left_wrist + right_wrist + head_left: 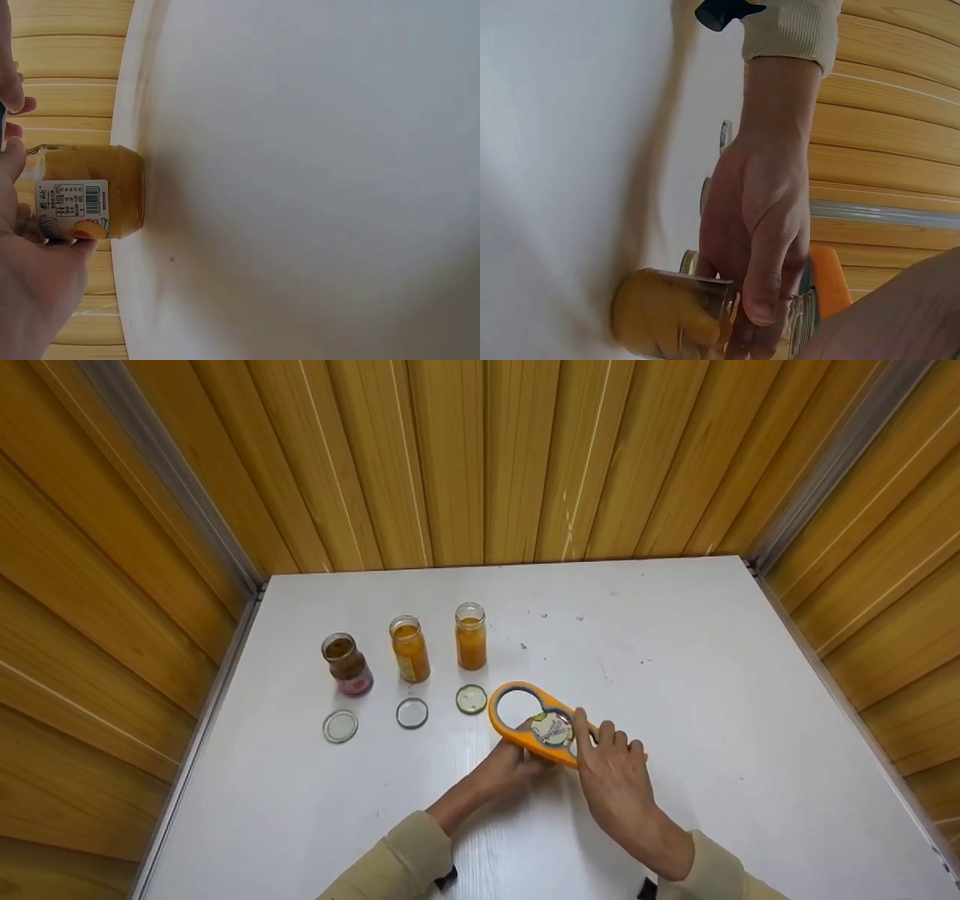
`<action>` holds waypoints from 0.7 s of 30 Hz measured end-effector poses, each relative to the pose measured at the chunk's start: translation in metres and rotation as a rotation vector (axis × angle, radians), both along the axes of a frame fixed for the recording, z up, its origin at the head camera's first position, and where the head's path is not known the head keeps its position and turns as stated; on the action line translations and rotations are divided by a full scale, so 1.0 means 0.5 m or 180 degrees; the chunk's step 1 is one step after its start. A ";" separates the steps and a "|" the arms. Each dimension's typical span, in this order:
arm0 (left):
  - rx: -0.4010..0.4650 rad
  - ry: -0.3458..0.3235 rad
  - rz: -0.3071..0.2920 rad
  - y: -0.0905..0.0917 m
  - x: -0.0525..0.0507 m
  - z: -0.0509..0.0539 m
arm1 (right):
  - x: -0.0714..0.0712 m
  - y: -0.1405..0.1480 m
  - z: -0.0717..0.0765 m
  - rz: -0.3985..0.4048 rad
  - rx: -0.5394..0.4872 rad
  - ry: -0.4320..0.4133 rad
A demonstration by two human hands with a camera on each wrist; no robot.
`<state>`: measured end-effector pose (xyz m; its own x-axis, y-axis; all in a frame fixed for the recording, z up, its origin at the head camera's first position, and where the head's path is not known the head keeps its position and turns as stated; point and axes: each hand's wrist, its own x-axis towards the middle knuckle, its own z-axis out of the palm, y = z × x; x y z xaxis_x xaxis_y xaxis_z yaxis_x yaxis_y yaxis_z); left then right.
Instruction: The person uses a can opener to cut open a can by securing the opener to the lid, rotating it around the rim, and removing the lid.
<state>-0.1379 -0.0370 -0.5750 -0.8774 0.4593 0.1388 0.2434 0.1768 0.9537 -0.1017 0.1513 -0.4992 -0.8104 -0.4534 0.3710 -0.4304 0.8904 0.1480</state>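
My left hand grips a glass jar of yellow-orange fruit near its upper part. The jar stands upright on the table, its label showing a barcode and a peach picture. Over its patterned lid lies an orange jar opener, with one of its grey-lined holes around the lid. My right hand holds the opener's right end, index finger stretched along the top. In the right wrist view the left hand wraps the jar's neck, under the opener. Most of the jar is hidden in the head view.
To the left stand three lidless jars: a dark brown one and two orange-filled ones. In front of them lie three lids. Wood-patterned walls enclose the white table at the back and sides.
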 end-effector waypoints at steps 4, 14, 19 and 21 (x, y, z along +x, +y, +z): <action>0.0039 0.0025 0.0041 0.009 0.002 -0.004 | 0.000 -0.001 0.001 -0.0078 0.0021 -0.0167; 0.0256 -0.0205 0.0432 0.039 0.003 -0.011 | 0.000 -0.023 -0.008 -0.0248 -0.0025 -0.0278; 0.0368 -0.0206 0.0641 0.051 0.001 -0.018 | 0.007 -0.034 -0.013 -0.0347 -0.0015 -0.0131; 0.0376 -0.0147 0.0692 0.054 0.000 -0.021 | 0.009 -0.038 -0.014 -0.0393 -0.0017 -0.0097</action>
